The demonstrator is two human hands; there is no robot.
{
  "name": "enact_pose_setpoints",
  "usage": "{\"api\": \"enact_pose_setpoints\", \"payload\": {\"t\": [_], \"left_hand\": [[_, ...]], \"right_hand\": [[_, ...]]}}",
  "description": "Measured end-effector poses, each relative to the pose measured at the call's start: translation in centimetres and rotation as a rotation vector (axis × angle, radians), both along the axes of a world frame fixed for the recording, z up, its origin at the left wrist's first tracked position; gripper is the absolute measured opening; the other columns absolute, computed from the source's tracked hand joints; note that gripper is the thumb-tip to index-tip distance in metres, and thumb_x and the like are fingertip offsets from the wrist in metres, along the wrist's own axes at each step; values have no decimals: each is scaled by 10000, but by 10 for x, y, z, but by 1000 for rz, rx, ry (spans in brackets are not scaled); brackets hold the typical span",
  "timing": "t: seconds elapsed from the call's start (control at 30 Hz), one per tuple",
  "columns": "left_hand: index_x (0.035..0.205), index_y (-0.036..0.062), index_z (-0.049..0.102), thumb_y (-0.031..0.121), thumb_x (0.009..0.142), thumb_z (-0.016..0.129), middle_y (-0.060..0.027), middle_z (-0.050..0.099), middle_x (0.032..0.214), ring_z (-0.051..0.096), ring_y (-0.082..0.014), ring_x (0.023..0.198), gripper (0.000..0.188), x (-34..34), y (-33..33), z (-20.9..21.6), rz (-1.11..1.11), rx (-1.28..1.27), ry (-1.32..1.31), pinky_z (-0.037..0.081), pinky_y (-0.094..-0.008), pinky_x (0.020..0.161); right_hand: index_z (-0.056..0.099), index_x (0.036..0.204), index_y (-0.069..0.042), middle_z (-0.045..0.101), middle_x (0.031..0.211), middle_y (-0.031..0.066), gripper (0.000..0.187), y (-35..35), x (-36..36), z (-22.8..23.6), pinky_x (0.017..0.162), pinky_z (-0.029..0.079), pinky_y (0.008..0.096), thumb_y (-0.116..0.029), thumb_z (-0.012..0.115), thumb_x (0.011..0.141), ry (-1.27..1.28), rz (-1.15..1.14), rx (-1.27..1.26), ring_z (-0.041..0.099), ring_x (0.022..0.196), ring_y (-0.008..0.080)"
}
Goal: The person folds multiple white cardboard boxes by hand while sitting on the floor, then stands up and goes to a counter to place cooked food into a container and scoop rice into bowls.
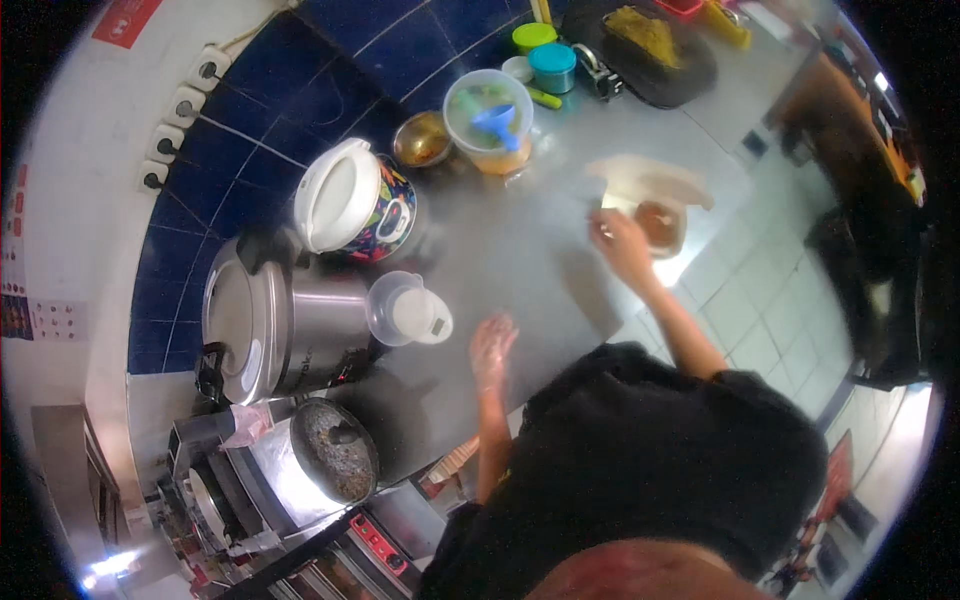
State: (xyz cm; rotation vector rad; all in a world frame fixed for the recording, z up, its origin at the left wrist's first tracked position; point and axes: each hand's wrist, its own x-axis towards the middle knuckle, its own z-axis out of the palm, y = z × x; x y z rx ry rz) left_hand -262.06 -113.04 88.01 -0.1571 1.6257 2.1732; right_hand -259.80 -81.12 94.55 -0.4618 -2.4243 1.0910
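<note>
My right hand [622, 242] is at the left side of an open paper food box [682, 240], its fingers curled together. A small pale spot shows at the fingertips, but what they hold cannot be made out. Inside the box lies something brown [657, 224], and the pale lid flap [640, 175] stands folded back on the far side. Over the steel counter [500, 255], my left hand [493, 345] hovers with blurred, outstretched fingers and nothing visible in them. It looks glossy. Nearest to it is a clear plastic tub with a white scoop-like item [418, 315].
Along the tiled wall stand a large steel cooker [320, 330], a patterned rice cooker [355, 205], a metal bowl [422, 140] and a clear bucket with a blue funnel [495, 122]. A stone mortar [335, 455] sits lower left. A dark tray [650, 75] lies at the far end.
</note>
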Motion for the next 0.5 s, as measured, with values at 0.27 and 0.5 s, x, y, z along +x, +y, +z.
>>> {"api": "enact_pose_setpoints", "payload": {"t": [0.27, 0.5], "left_hand": [[1359, -50, 456, 186, 961, 651, -190, 557, 1320, 617, -301, 1142, 502, 28, -76, -14, 523, 14, -75, 553, -417, 967], [1341, -45, 458, 187, 956, 661, -198, 581, 1292, 633, -294, 1114, 494, 74, -102, -51, 866, 376, -24, 550, -417, 957]], "right_hand": [[602, 1120, -26, 623, 1072, 227, 264, -12, -182, -150, 835, 492, 510, -189, 527, 926, -223, 82, 371, 606, 992, 395], [575, 1271, -18, 589, 1278, 216, 365, 32, -243, -243, 966, 471, 457, -191, 445, 976, -14, 160, 534, 593, 1130, 368]]}}
